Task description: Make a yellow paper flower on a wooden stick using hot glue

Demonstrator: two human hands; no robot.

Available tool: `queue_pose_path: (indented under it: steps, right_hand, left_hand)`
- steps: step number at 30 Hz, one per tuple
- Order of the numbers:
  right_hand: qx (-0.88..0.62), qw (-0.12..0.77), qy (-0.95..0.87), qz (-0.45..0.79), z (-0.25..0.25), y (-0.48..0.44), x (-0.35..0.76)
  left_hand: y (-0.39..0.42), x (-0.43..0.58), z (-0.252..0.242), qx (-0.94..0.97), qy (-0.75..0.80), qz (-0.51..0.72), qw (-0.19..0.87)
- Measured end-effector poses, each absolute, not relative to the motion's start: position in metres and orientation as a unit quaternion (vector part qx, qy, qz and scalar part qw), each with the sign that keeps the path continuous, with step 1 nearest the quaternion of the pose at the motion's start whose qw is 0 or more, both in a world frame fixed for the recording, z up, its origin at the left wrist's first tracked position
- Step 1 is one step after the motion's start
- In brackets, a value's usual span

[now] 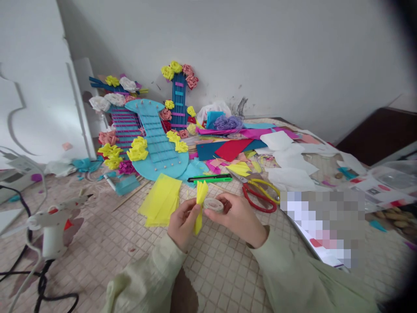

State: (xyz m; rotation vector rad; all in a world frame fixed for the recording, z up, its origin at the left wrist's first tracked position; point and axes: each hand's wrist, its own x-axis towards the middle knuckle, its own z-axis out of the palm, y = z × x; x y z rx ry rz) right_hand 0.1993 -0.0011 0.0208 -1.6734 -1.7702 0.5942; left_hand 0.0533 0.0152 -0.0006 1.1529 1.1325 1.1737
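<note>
My left hand (pixel 183 220) pinches a narrow strip of pleated yellow crepe paper (pixel 201 191), its folds fanning out at the top. Close beside it, my right hand (pixel 239 216) is closed around a small roll of clear tape (pixel 213 204), whose rim comes near the paper's middle. Whether tape touches the paper I cannot tell. Just left of my hands lies a stack of flat yellow paper sheets (pixel 162 201). Beyond them is a green utility knife (pixel 211 178). Red-and-yellow-handled scissors (pixel 260 195) rest to the right of my right hand.
A white glue gun (pixel 54 234) with its cords stands at the left. Decorated blue cardboard instruments (pixel 156 139) with paper flowers lean at the back. Coloured paper pieces (pixel 234 150) and white sheets (pixel 289 161) cover the rear right. A pixelated device (pixel 321 234) lies at right.
</note>
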Motion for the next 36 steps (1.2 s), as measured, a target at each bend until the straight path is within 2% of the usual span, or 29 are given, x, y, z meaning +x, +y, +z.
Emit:
queue_pose_path:
  steps: [13, 20, 28, 36]
  right_hand:
    - [-0.637, 0.317, -0.677, 0.187, 0.019, 0.000, 0.199]
    - [-0.558, 0.370, -0.698, 0.253, 0.017, 0.004, 0.202]
    - [-0.533, 0.388, -0.674, 0.332, 0.010, 0.007, 0.202]
    - [-0.518, 0.412, -0.620, 0.420, 0.008, 0.008, 0.202]
  left_hand:
    - [0.018, 0.053, -0.008, 0.500, 0.482, 0.481, 0.536]
    - [0.019, 0.051, -0.007, 0.518, 0.481, 0.489, 0.511]
    - [0.018, 0.050, -0.007, 0.507, 0.430, 0.478, 0.574]
    - [0.021, 0.052, -0.014, 0.446, 0.446, 0.472, 0.616]
